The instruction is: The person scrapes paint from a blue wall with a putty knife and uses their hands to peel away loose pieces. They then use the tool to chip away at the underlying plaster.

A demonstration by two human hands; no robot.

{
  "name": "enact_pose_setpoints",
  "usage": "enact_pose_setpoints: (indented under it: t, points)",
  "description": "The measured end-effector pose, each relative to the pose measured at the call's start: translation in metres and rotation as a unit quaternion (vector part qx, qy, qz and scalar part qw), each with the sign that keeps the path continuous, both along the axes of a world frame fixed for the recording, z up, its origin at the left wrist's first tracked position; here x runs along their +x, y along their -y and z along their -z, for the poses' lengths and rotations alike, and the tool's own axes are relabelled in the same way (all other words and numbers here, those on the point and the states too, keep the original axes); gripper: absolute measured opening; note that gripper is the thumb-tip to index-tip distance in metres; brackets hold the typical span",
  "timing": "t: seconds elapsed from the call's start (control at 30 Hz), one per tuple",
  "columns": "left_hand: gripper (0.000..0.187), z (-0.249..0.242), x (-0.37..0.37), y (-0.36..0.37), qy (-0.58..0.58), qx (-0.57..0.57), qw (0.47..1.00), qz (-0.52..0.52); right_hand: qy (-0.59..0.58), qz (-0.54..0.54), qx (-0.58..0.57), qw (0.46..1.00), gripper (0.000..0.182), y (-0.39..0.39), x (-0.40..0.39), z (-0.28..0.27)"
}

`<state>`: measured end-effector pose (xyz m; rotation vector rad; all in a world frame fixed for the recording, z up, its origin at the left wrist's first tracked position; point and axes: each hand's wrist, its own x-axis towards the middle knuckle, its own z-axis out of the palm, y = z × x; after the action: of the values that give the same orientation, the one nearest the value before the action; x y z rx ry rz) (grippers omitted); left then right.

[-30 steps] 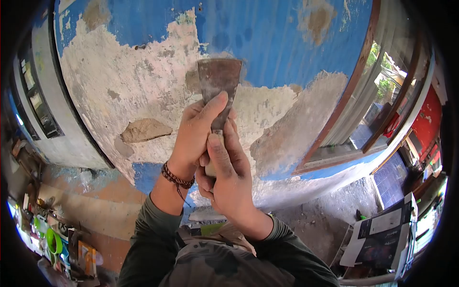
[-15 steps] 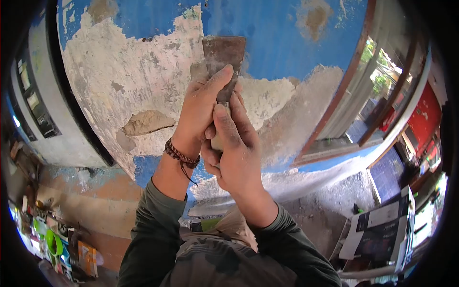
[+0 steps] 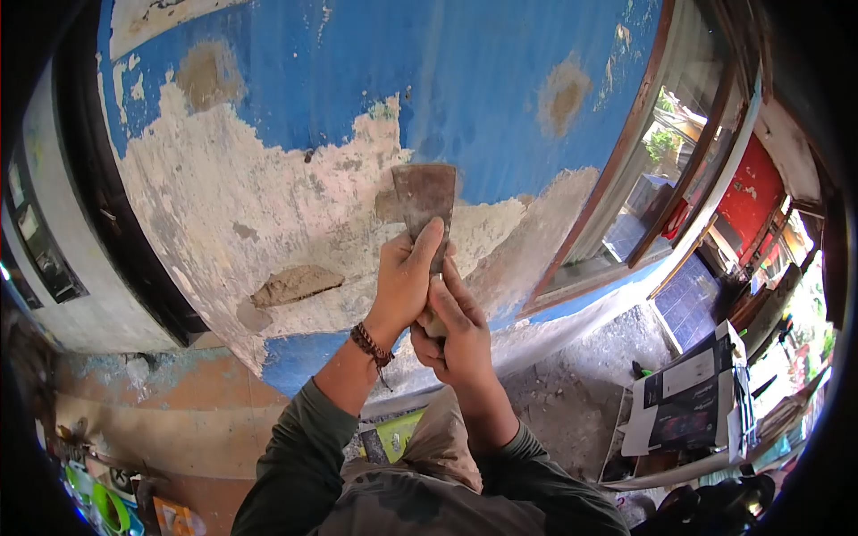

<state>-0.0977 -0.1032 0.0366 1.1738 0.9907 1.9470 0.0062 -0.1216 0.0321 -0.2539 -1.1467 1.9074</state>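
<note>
A scraper (image 3: pixel 424 195) with a wide, worn metal blade points upward against the wall, its flat edge near the border of blue paint and bare plaster. My left hand (image 3: pixel 407 277) is wrapped round the lower blade, thumb lying on its face; a braided bracelet circles that wrist. Just below and to the right, my right hand (image 3: pixel 460 332) grips the scraper's handle, which is mostly hidden by the fingers. The wall (image 3: pixel 331 80) has blue paint above and a large pale, scraped patch beneath.
A window (image 3: pixel 661 170) with a brown frame is on the right. Below it lies a black and white cardboard box (image 3: pixel 684 397). A dark-framed opening borders the wall at left. Green items (image 3: pixel 109 509) sit at the lower left.
The scraper and both hands appear lower in the view, still together. The camera view has shifted, showing more of the upper blue wall and more floor at the right.
</note>
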Motion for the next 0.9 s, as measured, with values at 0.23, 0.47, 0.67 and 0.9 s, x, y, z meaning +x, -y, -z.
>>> enact_pose_setpoints:
  t: [0.23,0.47,0.67,0.9]
  points:
    - [0.037,-0.03,0.0,0.008,-0.003,-0.017,1.0,-0.017,-0.006,-0.008,-0.028,1.0,0.053,0.006,0.001,-0.02]
    - [0.043,0.097,0.007,0.032,-0.081,-0.127,0.988,0.023,0.196,0.044,-0.038,0.979,0.046,0.028,0.034,0.086]
    - [0.045,0.087,-0.004,0.063,-0.061,-0.104,0.993,0.005,0.324,0.313,0.317,0.834,0.029,0.03,0.051,0.071]
    - [0.028,0.048,0.006,0.086,0.031,-0.179,0.969,0.167,0.276,0.37,0.654,0.599,0.047,-0.01,0.025,0.045]
